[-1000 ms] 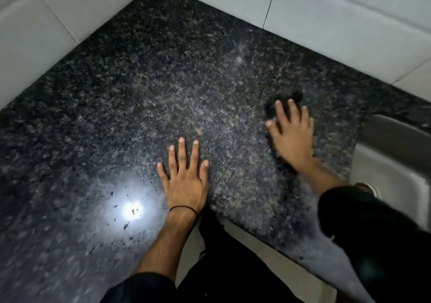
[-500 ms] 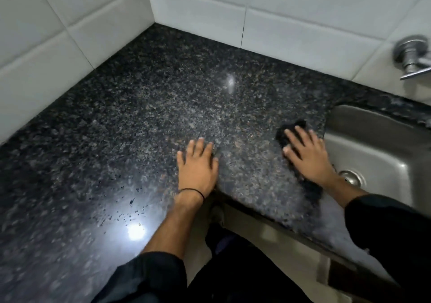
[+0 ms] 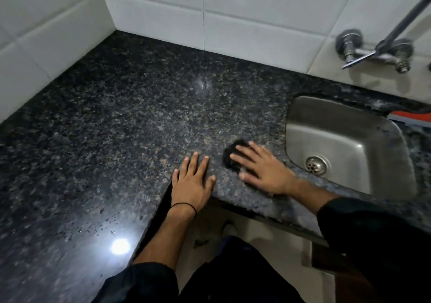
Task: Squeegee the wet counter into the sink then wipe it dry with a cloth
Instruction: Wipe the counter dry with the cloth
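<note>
Right hand (image 3: pixel 264 170) lay flat, fingers (image 3: pixel 243 149) spread, pressing a dark cloth (image 3: pixel 231 154) onto the granite tabletop (image 3: pixel 116 127) just left of the sink (image 3: pixel 349 144), while left hand (image 3: pixel 192 185) rested palm-down beside it, fingers loosely together.

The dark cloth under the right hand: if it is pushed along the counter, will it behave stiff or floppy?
Probably floppy: the dark cloth bunches unevenly beyond the right hand. It likely slides easily on the polished counter. It looks light, since a flat palm alone seems to move it.
</note>
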`<state>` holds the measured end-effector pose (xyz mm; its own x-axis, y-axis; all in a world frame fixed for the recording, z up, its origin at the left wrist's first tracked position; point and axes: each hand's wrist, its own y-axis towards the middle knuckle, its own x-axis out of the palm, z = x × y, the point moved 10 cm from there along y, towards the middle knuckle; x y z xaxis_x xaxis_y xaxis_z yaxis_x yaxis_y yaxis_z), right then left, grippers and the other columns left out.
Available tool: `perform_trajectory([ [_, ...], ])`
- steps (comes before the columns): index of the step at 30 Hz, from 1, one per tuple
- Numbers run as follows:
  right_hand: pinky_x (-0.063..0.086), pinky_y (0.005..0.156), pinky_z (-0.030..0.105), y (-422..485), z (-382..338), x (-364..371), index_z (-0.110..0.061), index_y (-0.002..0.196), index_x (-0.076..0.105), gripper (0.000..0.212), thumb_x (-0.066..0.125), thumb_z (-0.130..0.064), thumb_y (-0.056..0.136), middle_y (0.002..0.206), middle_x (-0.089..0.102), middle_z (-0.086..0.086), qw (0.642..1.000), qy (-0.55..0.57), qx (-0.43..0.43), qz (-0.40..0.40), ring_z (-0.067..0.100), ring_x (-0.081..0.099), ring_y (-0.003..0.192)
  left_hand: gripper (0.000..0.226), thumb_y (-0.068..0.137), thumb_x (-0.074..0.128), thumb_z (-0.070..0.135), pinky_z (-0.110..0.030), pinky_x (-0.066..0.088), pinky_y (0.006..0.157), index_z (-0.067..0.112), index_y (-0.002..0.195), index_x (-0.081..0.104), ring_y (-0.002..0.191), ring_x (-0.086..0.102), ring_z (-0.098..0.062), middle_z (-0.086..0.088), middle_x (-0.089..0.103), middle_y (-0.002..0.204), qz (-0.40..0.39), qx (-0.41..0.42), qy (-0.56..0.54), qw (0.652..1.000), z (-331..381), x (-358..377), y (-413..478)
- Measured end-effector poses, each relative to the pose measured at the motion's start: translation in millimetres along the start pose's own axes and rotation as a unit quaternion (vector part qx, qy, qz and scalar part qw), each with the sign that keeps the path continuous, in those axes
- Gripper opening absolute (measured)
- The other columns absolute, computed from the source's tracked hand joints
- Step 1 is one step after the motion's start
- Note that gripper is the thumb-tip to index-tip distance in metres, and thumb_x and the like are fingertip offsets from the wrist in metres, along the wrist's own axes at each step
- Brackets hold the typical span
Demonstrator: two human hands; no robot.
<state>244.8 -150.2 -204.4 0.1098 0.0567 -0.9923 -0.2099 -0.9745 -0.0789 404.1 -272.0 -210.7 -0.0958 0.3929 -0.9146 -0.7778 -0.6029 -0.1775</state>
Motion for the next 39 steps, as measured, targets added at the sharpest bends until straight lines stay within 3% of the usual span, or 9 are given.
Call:
perform_trajectory([
  [4, 0.004, 0.122, 0.055, 18.1, 86.6, -12.3, -0.042, 0.157, 0.011, 0.063, 0.022, -0.063, 0.098, 0.166, 0.006, -0.006, 0.933, 0.113, 0.339, 0.038, 0.031, -0.001, 0.152, 0.054, 0.100, 0.034, 0.044, -0.046, 0.021, 0.117, 0.036, 0.153, 0.026, 0.149, 0.015, -0.021, 0.007, 0.015, 0.163, 0.017, -0.010, 0.008, 1.000, 5.2, -14.8, 1.3],
  [6, 0.000, 0.121, 0.056, 29.4, 80.9, -10.5, -0.038, 0.158, 0.009, 0.063, 0.023, -0.059, 0.100, 0.167, 0.004, -0.002, 0.908, 0.122, 0.398, 0.041, 0.034, -0.003, 0.152, 0.051, 0.100, 0.038, 0.039, -0.047, 0.029, 0.112, 0.033, 0.150, 0.033, 0.144, 0.026, -0.023, 0.007, 0.025, 0.160, 0.023, -0.021, 0.010, 0.999, 5.9, -23.6, 4.1],
  [16, 0.016, 0.120, 0.048, 58.7, 56.8, -16.0, -0.044, 0.156, 0.016, 0.054, 0.020, -0.055, 0.103, 0.165, 0.017, -0.011, 1.000, 0.000, -0.007, 0.010, 0.025, 0.012, 0.152, 0.027, 0.095, 0.044, 0.028, -0.043, 0.047, 0.078, 0.015, 0.103, 0.066, 0.094, 0.057, -0.030, -0.005, 0.059, 0.101, 0.084, -0.005, 0.012, 0.996, 10.6, -62.9, 49.4],
  [19, 0.020, 0.118, 0.055, 82.9, 144.6, -32.0, -0.042, 0.155, 0.019, 0.053, 0.026, -0.052, 0.104, 0.164, 0.019, -0.006, 0.987, 0.017, 0.156, 0.041, 0.030, 0.014, 0.151, 0.024, 0.094, 0.047, 0.026, -0.040, 0.045, 0.074, 0.015, 0.100, 0.067, 0.090, 0.059, -0.030, -0.005, 0.062, 0.095, 0.097, -0.006, 0.023, 0.995, 5.3, -72.1, 77.0],
  [23, 0.003, 0.120, 0.058, 114.6, 195.0, -36.4, -0.035, 0.158, 0.010, 0.060, 0.020, -0.053, 0.102, 0.167, 0.008, 0.000, 0.893, 0.086, 0.437, 0.063, 0.037, 0.003, 0.151, 0.025, 0.092, 0.049, 0.023, -0.044, 0.048, 0.078, 0.012, 0.107, 0.066, 0.097, 0.056, -0.033, -0.007, 0.062, 0.107, 0.115, -0.013, 0.028, 0.993, -0.5, -83.9, 113.5],
  [28, 0.003, 0.119, 0.057, 211.6, 108.4, -31.8, -0.035, 0.158, 0.011, 0.060, 0.017, -0.055, 0.102, 0.167, 0.009, -0.001, 0.980, 0.060, 0.187, 0.043, 0.036, 0.004, 0.152, 0.033, 0.093, 0.054, 0.025, -0.047, 0.041, 0.093, 0.013, 0.123, 0.059, 0.118, 0.051, -0.035, -0.009, 0.053, 0.137, 0.161, -0.026, 0.044, 0.986, -4.5, -98.7, 189.8],
  [32, 0.009, 0.120, 0.051, 214.0, 97.9, -27.6, -0.045, 0.155, 0.014, 0.056, 0.021, -0.060, 0.102, 0.165, 0.016, -0.011, 0.999, 0.039, 0.012, 0.035, 0.027, 0.011, 0.152, 0.049, 0.100, 0.042, 0.038, -0.053, 0.024, 0.110, 0.018, 0.145, 0.041, 0.142, 0.031, -0.028, -0.003, 0.029, 0.159, 0.149, -0.048, 0.067, 0.985, -19.5, -97.0, 251.8],
  [35, 0.016, 0.120, 0.056, 204.5, 177.4, -35.8, -0.045, 0.155, 0.015, 0.056, 0.022, -0.061, 0.101, 0.164, 0.018, -0.012, 0.991, 0.026, 0.118, 0.065, 0.025, 0.014, 0.152, 0.055, 0.102, 0.028, 0.048, -0.056, 0.010, 0.117, 0.029, 0.154, 0.024, 0.151, 0.010, -0.023, 0.004, 0.011, 0.165, 0.106, -0.082, 0.044, 0.990, -35.7, -83.0, 284.4],
  [39, 0.010, 0.120, 0.058, 197.2, 283.1, -48.5, -0.036, 0.157, 0.015, 0.062, 0.023, -0.058, 0.100, 0.165, 0.015, -0.001, 0.912, 0.057, 0.398, 0.081, 0.034, 0.009, 0.151, 0.058, 0.099, 0.017, 0.056, -0.055, 0.009, 0.118, 0.037, 0.154, 0.018, 0.151, 0.006, -0.018, 0.008, 0.010, 0.165, 0.124, -0.106, 0.045, 0.986, -44.6, -77.5, 290.6],
])
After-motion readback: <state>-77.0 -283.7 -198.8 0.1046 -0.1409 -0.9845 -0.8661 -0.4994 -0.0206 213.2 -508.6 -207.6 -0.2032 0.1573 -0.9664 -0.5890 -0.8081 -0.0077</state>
